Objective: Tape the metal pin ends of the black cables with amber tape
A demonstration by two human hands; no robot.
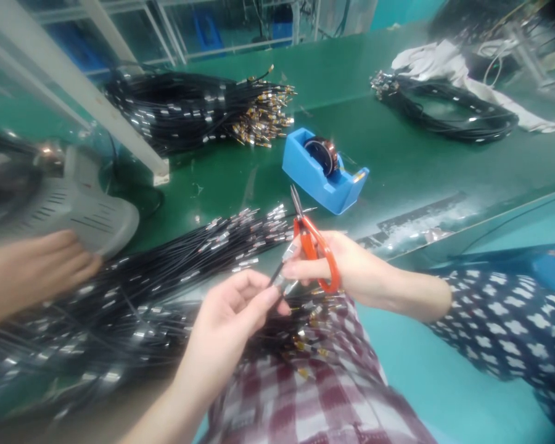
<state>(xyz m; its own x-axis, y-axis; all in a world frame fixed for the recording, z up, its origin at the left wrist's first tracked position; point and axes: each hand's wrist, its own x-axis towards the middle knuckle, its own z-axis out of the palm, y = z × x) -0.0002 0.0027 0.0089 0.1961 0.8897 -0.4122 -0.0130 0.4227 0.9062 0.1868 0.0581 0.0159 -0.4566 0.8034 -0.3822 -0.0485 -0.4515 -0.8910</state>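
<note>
My left hand (pixel 240 314) pinches a thin black cable (pixel 277 271) between thumb and fingers, in front of my lap. Close beside it, my right hand (pixel 326 262) has red-handled scissors (pixel 326 262) hooked in its palm, their narrow blades pointing up and away. The thumb and fingertips of that hand also touch the cable's light end piece (pixel 290 251). Under and behind both hands lies a large bundle of black cables (pixel 203 243) with silvery ends. More cable ends with yellow tips (pixel 312 336) rest over my checked apron (pixel 300 394).
A blue tape dispenser (pixel 321 179) with a brown roll stands just beyond the scissors. Coiled cables (pixel 180 108) lie at the back left, another coil (pixel 462 117) at the back right beside white cloth (pixel 435 61). Another person's hand (pixel 41 271) reaches in at left near a grey machine (pixel 74 206).
</note>
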